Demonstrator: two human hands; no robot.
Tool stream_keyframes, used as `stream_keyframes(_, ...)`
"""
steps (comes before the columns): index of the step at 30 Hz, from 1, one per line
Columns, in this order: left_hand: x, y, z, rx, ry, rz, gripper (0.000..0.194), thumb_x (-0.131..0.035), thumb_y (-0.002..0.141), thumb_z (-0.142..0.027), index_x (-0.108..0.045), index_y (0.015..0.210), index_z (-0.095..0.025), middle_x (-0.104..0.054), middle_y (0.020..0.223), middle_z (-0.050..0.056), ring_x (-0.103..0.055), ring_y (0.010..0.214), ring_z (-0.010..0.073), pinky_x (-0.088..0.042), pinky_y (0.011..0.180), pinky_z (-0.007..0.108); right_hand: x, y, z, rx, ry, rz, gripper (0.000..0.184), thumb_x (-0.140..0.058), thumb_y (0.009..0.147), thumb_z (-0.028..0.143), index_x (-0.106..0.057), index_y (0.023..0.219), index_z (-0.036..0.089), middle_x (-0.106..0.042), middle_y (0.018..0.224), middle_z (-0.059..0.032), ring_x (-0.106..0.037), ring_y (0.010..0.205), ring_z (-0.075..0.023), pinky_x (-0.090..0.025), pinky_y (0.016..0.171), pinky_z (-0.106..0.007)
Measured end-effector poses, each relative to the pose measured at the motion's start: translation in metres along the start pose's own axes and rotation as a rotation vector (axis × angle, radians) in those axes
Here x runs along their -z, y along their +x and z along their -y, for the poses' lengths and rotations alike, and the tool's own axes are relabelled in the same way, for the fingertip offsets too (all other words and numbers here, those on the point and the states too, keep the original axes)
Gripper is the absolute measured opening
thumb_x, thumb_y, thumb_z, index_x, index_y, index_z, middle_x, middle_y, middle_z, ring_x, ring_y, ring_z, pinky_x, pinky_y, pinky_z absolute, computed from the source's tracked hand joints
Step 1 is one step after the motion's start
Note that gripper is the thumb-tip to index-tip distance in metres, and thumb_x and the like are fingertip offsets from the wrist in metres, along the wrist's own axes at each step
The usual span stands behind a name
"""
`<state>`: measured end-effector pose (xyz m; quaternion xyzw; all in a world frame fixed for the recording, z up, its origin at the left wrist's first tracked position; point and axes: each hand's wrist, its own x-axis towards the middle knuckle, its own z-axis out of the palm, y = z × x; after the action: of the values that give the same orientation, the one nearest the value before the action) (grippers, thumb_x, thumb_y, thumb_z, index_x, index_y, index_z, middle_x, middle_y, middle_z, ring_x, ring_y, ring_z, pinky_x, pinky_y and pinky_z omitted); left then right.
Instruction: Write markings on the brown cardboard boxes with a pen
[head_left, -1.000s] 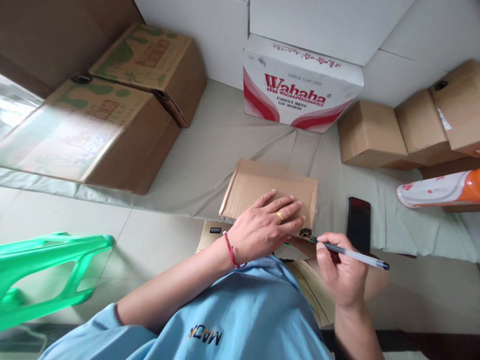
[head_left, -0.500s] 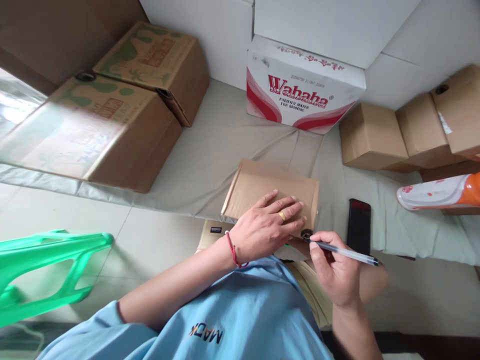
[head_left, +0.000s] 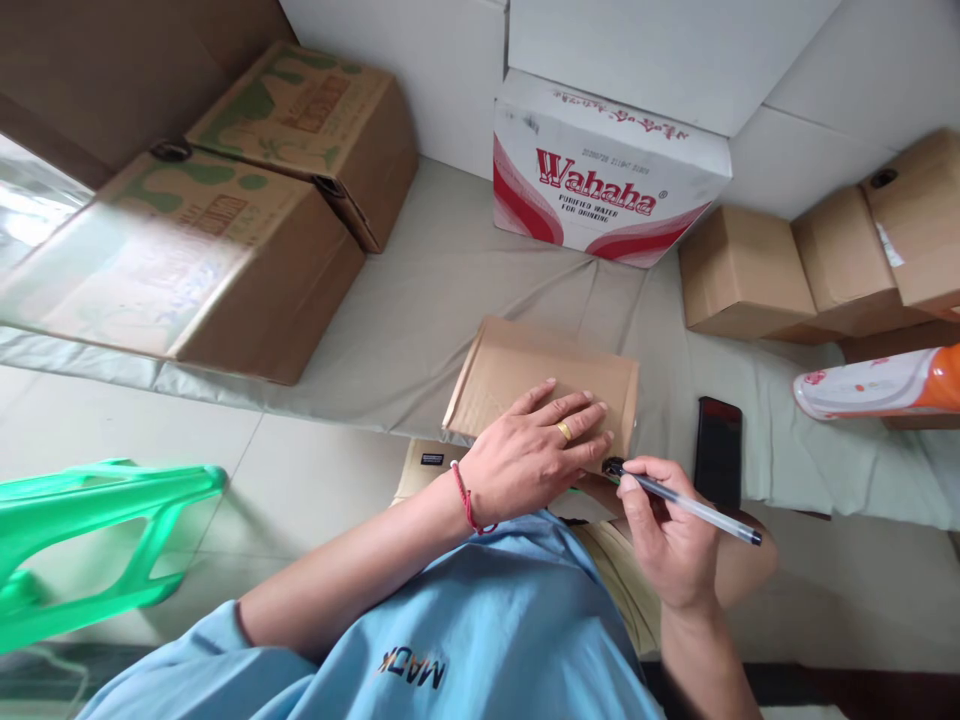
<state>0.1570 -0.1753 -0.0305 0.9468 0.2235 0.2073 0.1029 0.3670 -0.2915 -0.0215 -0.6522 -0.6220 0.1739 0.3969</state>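
A flat brown cardboard box (head_left: 517, 375) lies on the pale cloth just in front of me. My left hand (head_left: 536, 450), with a gold ring and a red wrist string, rests palm down on the box, fingers stretched out. My right hand (head_left: 667, 535) is closed around a pen (head_left: 694, 508), whose tip touches a dark mark at the box's near right corner. A second piece of cardboard (head_left: 424, 465) shows under the box on my lap.
A black phone (head_left: 718, 450) lies on the cloth right of the box. A white Wahaha carton (head_left: 600, 180) stands at the back, brown cartons (head_left: 225, 250) at the left and small brown boxes (head_left: 742, 270) at the right. A green plastic stool (head_left: 90, 540) stands at my left.
My right hand has shifted slightly left with the pen, keeping its tip at the box's corner. My left hand stays flat on the box.
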Motion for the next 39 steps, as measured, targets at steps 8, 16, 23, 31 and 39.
stream_keyframes(8, 0.001, 0.000, 0.000, -0.003, -0.004, 0.000, 0.037, -0.059, 0.112, -0.036, -0.068, 0.146, -0.025, -0.063, 0.164, 0.006, -0.058, 0.152, 0.0284, -0.040, 0.131, 0.054, 0.000, 0.000, -0.005, 0.023, -0.092, -0.078, 0.008, -0.069, 0.104, 0.028, -0.072, 0.109, 0.023, -0.078, 0.090, 0.0000, -0.074, 0.072, -0.0120, -0.059, 0.069, -0.019)
stream_keyframes(16, 0.004, 0.001, 0.000, 0.006, -0.008, 0.033, 0.037, -0.057, 0.113, -0.035, -0.067, 0.147, -0.026, -0.062, 0.165, 0.005, -0.057, 0.154, 0.0279, -0.039, 0.132, 0.054, 0.012, 0.006, -0.001, -0.148, 0.057, -0.163, 0.011, -0.073, 0.101, 0.032, -0.074, 0.102, 0.021, -0.072, 0.077, 0.0002, -0.065, 0.059, -0.0108, -0.052, 0.055, -0.020)
stream_keyframes(23, 0.004, 0.001, -0.001, 0.020, -0.027, 0.057, 0.036, -0.056, 0.113, -0.032, -0.067, 0.146, -0.025, -0.062, 0.165, 0.006, -0.056, 0.155, 0.0284, -0.038, 0.133, 0.056, 0.036, 0.000, -0.031, -0.548, 0.490, -0.131, 0.037, -0.082, 0.096, 0.050, -0.071, 0.116, 0.020, -0.073, 0.086, -0.0031, -0.058, 0.056, -0.0112, -0.051, 0.052, -0.025)
stream_keyframes(31, 0.040, -0.001, 0.001, 0.025, -0.077, 0.003, 0.045, -0.065, 0.106, -0.029, -0.065, 0.151, -0.025, -0.055, 0.170, 0.015, -0.045, 0.163, 0.0340, -0.037, 0.134, 0.061, 0.018, 0.002, -0.086, -0.649, -0.009, 0.232, 0.071, -0.063, 0.082, 0.090, -0.057, 0.062, 0.023, -0.056, 0.051, -0.0018, -0.049, 0.047, -0.0149, -0.034, 0.049, -0.028)
stream_keyframes(39, 0.054, -0.044, 0.035, 0.180, 0.079, -0.014, 0.058, -0.072, 0.103, -0.051, -0.060, 0.157, -0.033, -0.046, 0.176, 0.013, -0.024, 0.173, 0.0373, -0.013, 0.141, 0.063, 0.021, 0.010, -0.117, -0.556, -0.298, -0.144, 0.084, -0.053, 0.091, 0.086, -0.067, 0.132, 0.014, -0.077, 0.101, -0.0169, -0.069, 0.092, -0.0324, -0.051, 0.090, -0.045)
